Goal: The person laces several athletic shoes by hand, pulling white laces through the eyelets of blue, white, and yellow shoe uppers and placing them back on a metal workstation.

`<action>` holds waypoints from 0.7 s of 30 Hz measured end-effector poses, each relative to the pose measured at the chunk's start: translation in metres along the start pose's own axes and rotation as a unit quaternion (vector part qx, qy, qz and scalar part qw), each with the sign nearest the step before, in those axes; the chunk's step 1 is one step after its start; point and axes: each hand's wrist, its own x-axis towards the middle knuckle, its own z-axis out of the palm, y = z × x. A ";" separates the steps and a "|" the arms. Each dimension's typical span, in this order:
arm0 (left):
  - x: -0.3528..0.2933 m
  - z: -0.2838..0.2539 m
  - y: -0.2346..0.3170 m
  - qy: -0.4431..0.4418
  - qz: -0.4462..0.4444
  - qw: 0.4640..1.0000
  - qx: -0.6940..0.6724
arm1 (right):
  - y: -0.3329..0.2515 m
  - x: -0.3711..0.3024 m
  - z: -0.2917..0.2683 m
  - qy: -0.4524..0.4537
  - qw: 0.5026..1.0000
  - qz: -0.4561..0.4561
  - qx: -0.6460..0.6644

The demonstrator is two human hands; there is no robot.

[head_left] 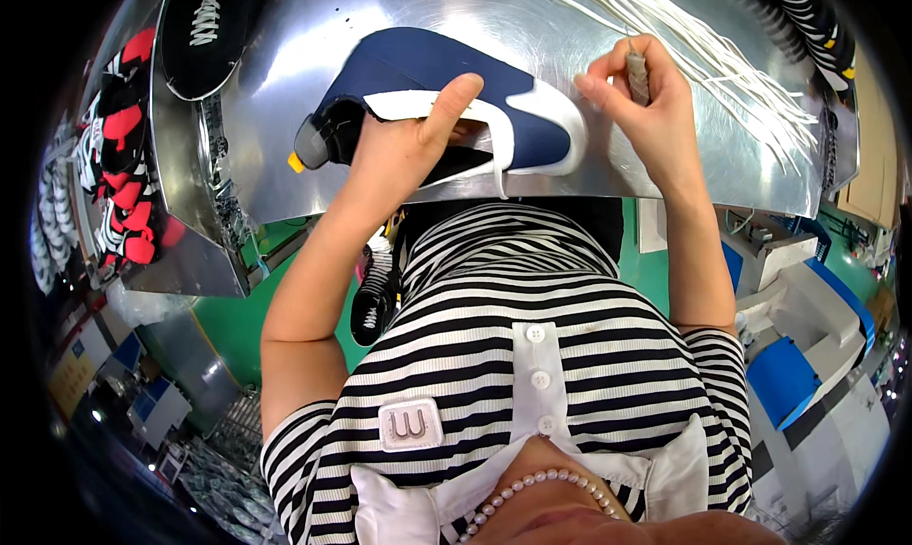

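Observation:
A navy-blue shoe upper (418, 60) with white trim lies on its side on the metal table, its heel end dark with a yellow tab. My left hand (418, 146) reaches into its opening and grips the white edge, thumb outside and most fingers hidden within. To the right of the toe, apart from it, my right hand (655, 98) is closed around a small hand tool with a greyish-brown wrapped handle (637, 79). Its working tip is too small to make out. Beyond that hand, a bundle of white shoelaces (722, 79) is spread across the table.
The shiny metal table (285, 165) has a raised left edge, where a black shoe part with white lacing (204, 32) lies. Red, black and white shoe pieces (123, 155) are stacked farther left. A person's striped sleeve (807, 13) shows at the far right.

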 end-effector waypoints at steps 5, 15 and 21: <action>0.014 -0.013 0.021 -0.050 -0.153 0.983 -0.082 | 0.017 -0.002 0.019 -0.030 0.999 0.013 0.028; -0.002 -0.032 0.008 -0.174 0.095 0.963 0.182 | 0.018 0.010 0.016 0.088 0.991 0.004 0.105; -0.026 -0.014 0.025 -0.039 0.190 0.927 0.321 | 0.016 -0.039 0.047 -0.072 0.995 -0.047 -0.051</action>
